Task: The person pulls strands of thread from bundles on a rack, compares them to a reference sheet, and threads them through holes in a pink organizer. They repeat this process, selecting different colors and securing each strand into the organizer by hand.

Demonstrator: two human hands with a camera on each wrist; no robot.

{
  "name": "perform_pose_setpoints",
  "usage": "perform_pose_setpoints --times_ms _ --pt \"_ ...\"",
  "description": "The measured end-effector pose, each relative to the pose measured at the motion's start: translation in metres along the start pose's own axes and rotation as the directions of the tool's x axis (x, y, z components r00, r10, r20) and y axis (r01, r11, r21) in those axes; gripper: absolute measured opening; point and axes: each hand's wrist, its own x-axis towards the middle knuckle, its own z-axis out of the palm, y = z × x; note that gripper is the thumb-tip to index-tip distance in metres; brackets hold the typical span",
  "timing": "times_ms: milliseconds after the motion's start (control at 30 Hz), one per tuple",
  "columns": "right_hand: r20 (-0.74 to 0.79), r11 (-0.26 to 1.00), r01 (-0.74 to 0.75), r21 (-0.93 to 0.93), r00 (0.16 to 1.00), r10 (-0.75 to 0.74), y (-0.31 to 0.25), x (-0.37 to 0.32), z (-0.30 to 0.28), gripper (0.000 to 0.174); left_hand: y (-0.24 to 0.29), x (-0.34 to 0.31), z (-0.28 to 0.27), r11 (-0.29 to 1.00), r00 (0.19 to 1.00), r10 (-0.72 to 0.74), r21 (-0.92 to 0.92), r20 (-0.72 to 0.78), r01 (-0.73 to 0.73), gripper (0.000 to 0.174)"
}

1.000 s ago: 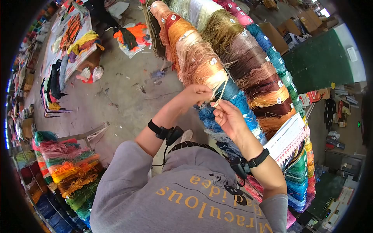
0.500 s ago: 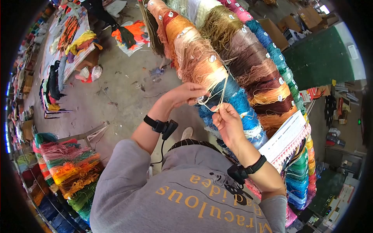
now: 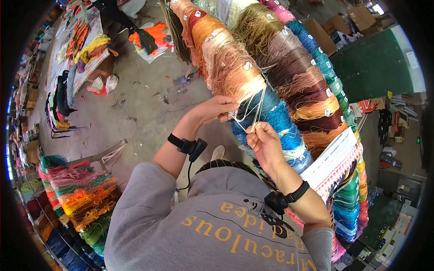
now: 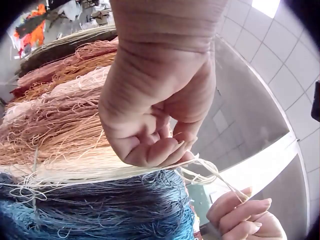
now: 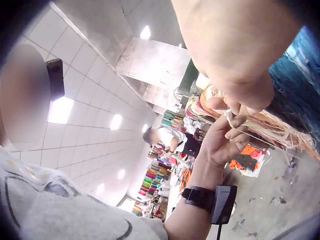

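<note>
both hands pinch the cream thread (image 3: 253,115), stretched between left hand (image 3: 217,110) and right hand (image 3: 264,142), just beside the blue yarn hank (image 3: 278,119).

From twelve round to five o'clock of the hands, the hanging yarn skeins (image 3: 280,77) walled off any passage, with a colour card (image 3: 337,160) against them at four. Taut cream strands (image 3: 253,110) crossed the narrow gap between left hand (image 3: 216,109) and right hand (image 3: 265,143). Bare concrete floor (image 3: 140,113) lay open from eight to eleven, bounded by a low skein rack (image 3: 77,198) at eight and a cluttered table (image 3: 90,67) at ten.
</note>
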Motion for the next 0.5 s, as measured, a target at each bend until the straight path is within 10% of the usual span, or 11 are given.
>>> perform_pose_setpoints --times_ms 500 --pt "-0.045 0.997 -0.072 -0.016 0.996 0.071 -0.006 0.019 0.012 0.02 -0.004 0.003 0.003 0.999 0.997 -0.053 0.003 0.056 0.053 0.026"
